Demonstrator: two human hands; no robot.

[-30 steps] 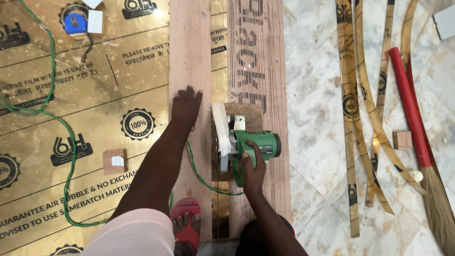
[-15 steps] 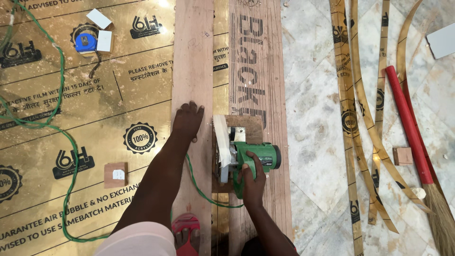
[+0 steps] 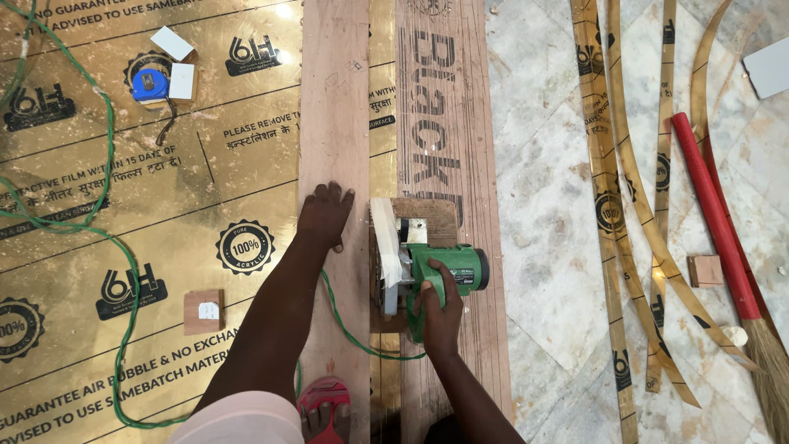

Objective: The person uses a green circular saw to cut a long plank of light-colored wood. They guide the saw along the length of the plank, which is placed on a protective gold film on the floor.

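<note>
My left hand (image 3: 325, 215) lies flat, fingers apart, on a long plain wooden plank (image 3: 333, 99) that runs away from me. My right hand (image 3: 440, 306) grips the handle of a green circular saw (image 3: 427, 267), which sits on a second, printed plywood plank (image 3: 440, 107) just right of the first. The saw's white blade guard (image 3: 386, 242) stands at the narrow gap between the two planks. A green power cord (image 3: 349, 333) trails from the saw under my left arm.
A gold protective-film sheet (image 3: 123, 247) covers the floor on the left, with a blue tape measure (image 3: 150, 85), white cards and a small wood block (image 3: 203, 311). Gold trim strips (image 3: 612, 205), a red-handled broom (image 3: 719, 222) and another block (image 3: 705, 270) lie on marble at right. My red sandal (image 3: 325, 407) is below.
The saw and my right hand have moved slightly forward along the plank. My left hand stays pressed on the plain plank; the view has shifted a little.
</note>
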